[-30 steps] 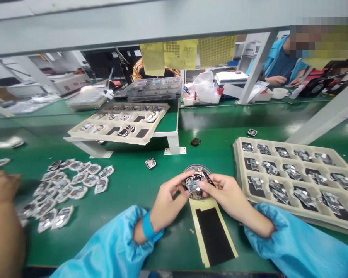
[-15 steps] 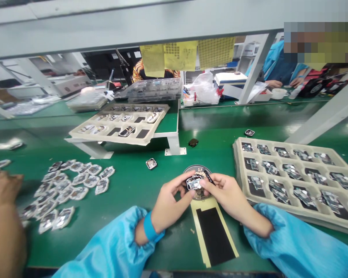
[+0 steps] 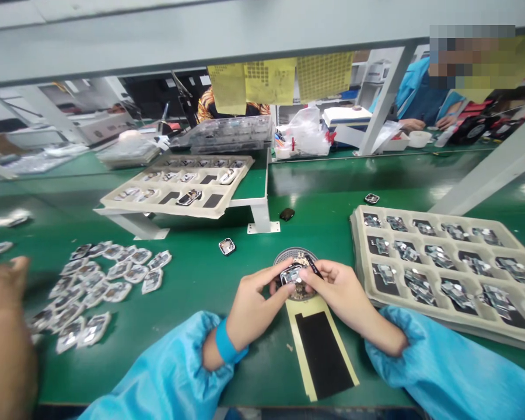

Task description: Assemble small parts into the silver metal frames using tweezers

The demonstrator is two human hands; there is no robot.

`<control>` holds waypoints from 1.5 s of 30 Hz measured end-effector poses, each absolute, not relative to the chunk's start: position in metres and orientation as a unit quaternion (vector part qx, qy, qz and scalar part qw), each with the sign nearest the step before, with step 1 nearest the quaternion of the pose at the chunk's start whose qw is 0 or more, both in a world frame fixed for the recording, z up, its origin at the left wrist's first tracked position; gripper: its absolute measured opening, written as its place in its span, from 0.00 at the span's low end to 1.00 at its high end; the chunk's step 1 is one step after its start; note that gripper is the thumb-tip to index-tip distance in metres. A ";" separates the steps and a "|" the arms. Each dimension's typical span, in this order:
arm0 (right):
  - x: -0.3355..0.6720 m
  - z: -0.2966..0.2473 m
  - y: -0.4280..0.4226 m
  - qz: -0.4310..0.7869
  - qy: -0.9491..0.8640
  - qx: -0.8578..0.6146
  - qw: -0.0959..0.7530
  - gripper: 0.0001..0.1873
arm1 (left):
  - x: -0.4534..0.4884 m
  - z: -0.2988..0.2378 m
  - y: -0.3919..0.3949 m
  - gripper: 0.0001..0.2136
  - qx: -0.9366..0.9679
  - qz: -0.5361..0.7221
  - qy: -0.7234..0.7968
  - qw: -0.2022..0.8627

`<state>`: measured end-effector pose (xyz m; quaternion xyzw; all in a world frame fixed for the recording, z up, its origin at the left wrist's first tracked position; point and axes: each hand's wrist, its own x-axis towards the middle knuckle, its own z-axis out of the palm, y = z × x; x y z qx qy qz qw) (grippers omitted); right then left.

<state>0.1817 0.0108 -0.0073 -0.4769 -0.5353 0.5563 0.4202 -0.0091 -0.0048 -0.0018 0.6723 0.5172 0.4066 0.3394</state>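
My left hand [image 3: 254,308] is closed around a small smartwatch case [image 3: 290,275] with silvery parts inside, gripping its edge between thumb and fingers. My right hand [image 3: 349,298] holds a slim black tool with white lettering, which looks like a pair of tweezers [image 3: 313,266]. The right thumb and fingertip meet the case's right side; the tool's tip is hidden. Both hands are over a round grey dish [image 3: 298,252] with small tan bits in it. Under the dish's near side lies a yellow sheet [image 3: 298,356] bearing a black rectangle [image 3: 326,353].
Right of me is a beige tray [image 3: 359,256] of circuit boards. Many watch cases [image 3: 91,286] lie at left, near another person's hand [image 3: 4,303]. A raised stand [image 3: 260,213] carries another tray [image 3: 157,204]. Single cases [image 3: 227,246] lie behind my hands.
The whole view has shifted slightly. My hands keep nearly the same hold on the case and the tool. The other person's hand at left has moved a little, with its fingers more raised.
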 end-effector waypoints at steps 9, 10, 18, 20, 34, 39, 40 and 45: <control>0.179 -0.014 0.009 0.552 -0.523 -0.443 0.475 0.15 | -0.007 -0.008 -0.003 0.21 0.545 0.435 0.472 0.539; 0.179 -0.014 0.008 0.554 -0.521 -0.444 0.475 0.15 | -0.006 -0.008 -0.003 0.21 0.529 0.442 0.461 0.559; 0.172 -0.012 0.006 0.618 -0.495 -0.402 0.460 0.16 | -0.001 -0.005 -0.002 0.16 0.482 0.488 0.424 0.591; 0.173 -0.013 0.007 0.629 -0.504 -0.389 0.447 0.13 | -0.001 -0.007 -0.002 0.14 0.491 0.498 0.413 0.583; 0.175 -0.009 0.007 0.588 -0.554 -0.395 0.438 0.08 | 0.001 -0.013 -0.002 0.12 0.520 0.446 0.445 0.577; 0.171 -0.013 0.005 0.570 -0.558 -0.398 0.453 0.07 | 0.003 -0.014 -0.006 0.12 0.526 0.459 0.462 0.547; 0.171 -0.014 0.005 0.565 -0.560 -0.400 0.455 0.06 | 0.004 -0.015 -0.007 0.12 0.526 0.461 0.466 0.542; 0.175 -0.017 0.012 0.551 -0.598 -0.414 0.410 0.07 | 0.002 -0.019 -0.005 0.12 0.547 0.452 0.481 0.515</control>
